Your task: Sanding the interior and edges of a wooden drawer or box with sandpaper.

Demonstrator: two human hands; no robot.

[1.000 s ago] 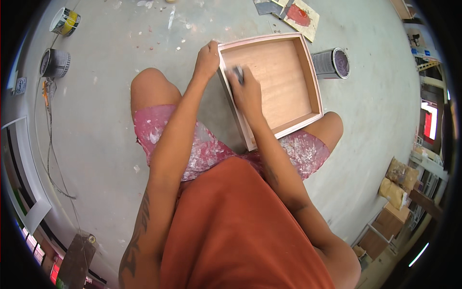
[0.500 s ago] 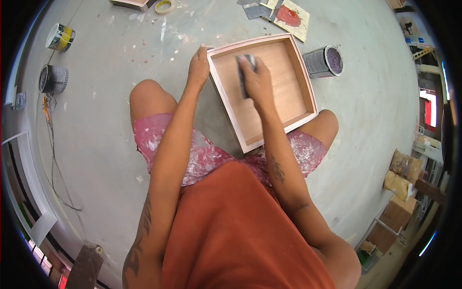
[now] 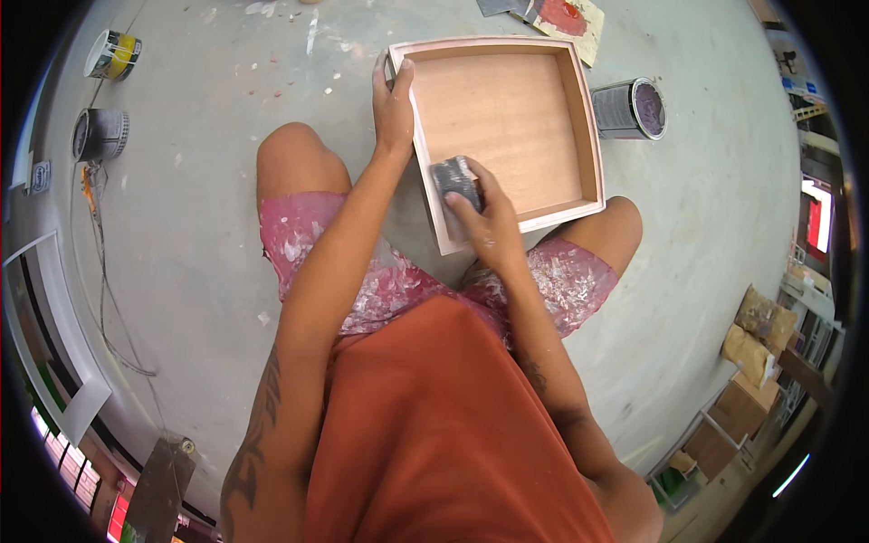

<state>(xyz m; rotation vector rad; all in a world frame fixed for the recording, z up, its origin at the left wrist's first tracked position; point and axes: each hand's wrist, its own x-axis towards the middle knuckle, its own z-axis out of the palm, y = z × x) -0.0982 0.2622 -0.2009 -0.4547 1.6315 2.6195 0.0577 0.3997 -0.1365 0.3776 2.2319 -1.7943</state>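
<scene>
A shallow wooden drawer (image 3: 498,100) with a pale pinkish rim is tilted up in front of me, its open side facing me. My left hand (image 3: 395,104) grips its left wall near the far left corner, with the thumb over the rim. In my right hand (image 3: 489,217) is a dark grey sanding block (image 3: 455,181), whitened with dust. The block lies against the rim of the left wall, towards the near left corner. The drawer's near edge is by my right knee.
A can of purple-grey paint (image 3: 631,109) lies or leans right of the drawer. Beyond it is a board smeared with red (image 3: 570,23). Two paint cans (image 3: 113,54) stand at the far left, near a cable (image 3: 101,271). Boxes and bags (image 3: 751,344) line the right side.
My right hand has brought the sanding block from over the drawer's inside down to the left rim, nearer me. The drawer has turned a little and shifted away. My left hand still holds it.
</scene>
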